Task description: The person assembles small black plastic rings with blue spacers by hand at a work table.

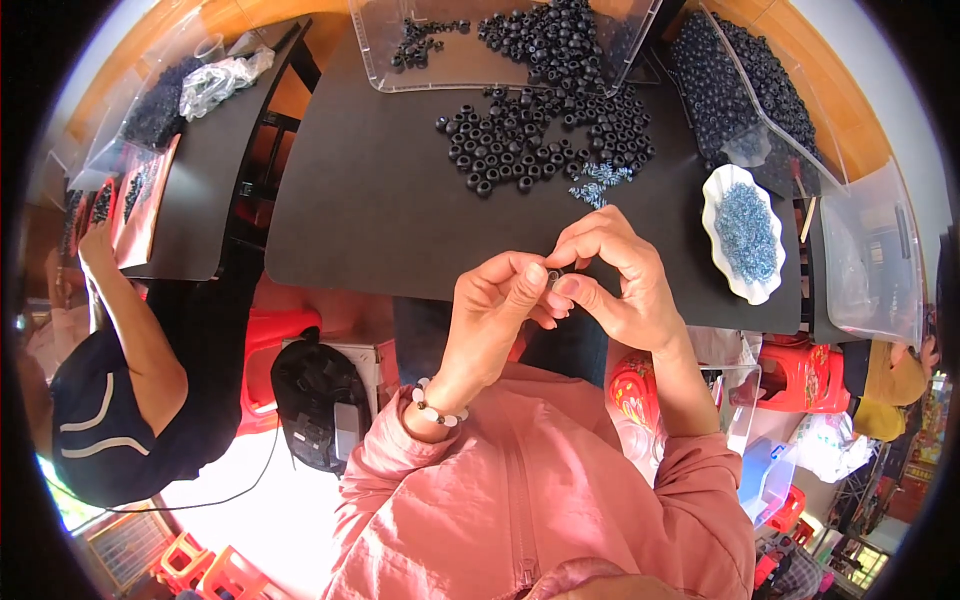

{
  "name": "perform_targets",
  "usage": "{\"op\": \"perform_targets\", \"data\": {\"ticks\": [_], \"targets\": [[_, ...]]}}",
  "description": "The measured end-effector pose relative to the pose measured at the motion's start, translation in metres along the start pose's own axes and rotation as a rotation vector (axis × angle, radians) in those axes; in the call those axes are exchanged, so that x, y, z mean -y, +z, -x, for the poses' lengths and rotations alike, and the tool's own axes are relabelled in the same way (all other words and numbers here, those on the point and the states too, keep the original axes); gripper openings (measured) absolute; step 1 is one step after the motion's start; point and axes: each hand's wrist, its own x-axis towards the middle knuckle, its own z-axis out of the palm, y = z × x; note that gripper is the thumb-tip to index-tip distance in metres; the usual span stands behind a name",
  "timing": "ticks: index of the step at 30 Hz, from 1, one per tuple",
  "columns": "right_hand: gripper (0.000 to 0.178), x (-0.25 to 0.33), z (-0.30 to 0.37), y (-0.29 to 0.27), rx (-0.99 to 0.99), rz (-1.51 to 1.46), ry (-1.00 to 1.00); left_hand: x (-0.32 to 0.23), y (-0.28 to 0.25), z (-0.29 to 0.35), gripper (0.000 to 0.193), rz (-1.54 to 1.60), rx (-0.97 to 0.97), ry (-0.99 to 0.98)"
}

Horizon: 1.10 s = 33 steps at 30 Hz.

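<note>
Just past the table's near edge, my left hand (495, 305) and my right hand (625, 285) meet, thumbs and fingers pinched together. Between the fingertips is a small dark bead (556, 272) with a clear, shiny bit at it; its exact form is partly hidden. Many round black beads (500, 150) with wide holes lie loose on the dark table (350, 190) beyond my hands. A little heap of tiny light-blue pieces (602, 182) sits at their near right side. More such blue pieces fill a white scalloped dish (717, 240) to the right.
A clear plastic box (375, 70) with black beads stands at the back. Another bead-filled box (790, 150) is at the right, beside an upright clear bin (875, 260). At left, a co-worker's arm (140, 330) reaches to a second table (200, 190). A black backpack (315, 400) stands below.
</note>
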Motion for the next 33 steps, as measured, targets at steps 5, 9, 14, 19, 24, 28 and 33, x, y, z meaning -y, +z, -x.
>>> {"op": "perform_targets", "data": {"ticks": [5, 9, 14, 19, 24, 28, 33], "targets": [[0.013, -0.001, 0.002, 0.001, -0.055, 0.101, -0.035, -0.001, 0.002, 0.004, 0.026, -0.014, -0.022, 0.037], [0.011, -0.002, -0.001, 0.001, -0.043, 0.148, -0.112, 0.001, -0.001, 0.005, 0.024, 0.018, -0.032, 0.045], [0.007, -0.002, -0.008, 0.002, -0.013, 0.083, -0.081, 0.001, -0.002, 0.0, 0.024, -0.045, -0.069, 0.088], [0.007, -0.002, -0.031, -0.011, 0.068, 0.136, -0.057, -0.005, -0.005, -0.006, 0.024, -0.083, -0.108, 0.131], [0.006, -0.034, -0.078, -0.021, 0.037, 0.44, -0.058, -0.018, -0.017, -0.018, 0.022, -0.245, -0.19, 0.212], [0.004, -0.061, -0.104, -0.016, 0.022, 0.671, -0.133, -0.021, -0.025, -0.024, 0.021, -0.277, -0.193, 0.219], [0.003, -0.07, -0.114, -0.008, 0.145, 0.847, -0.034, -0.022, -0.031, -0.028, 0.022, -0.197, -0.161, 0.19]]}}
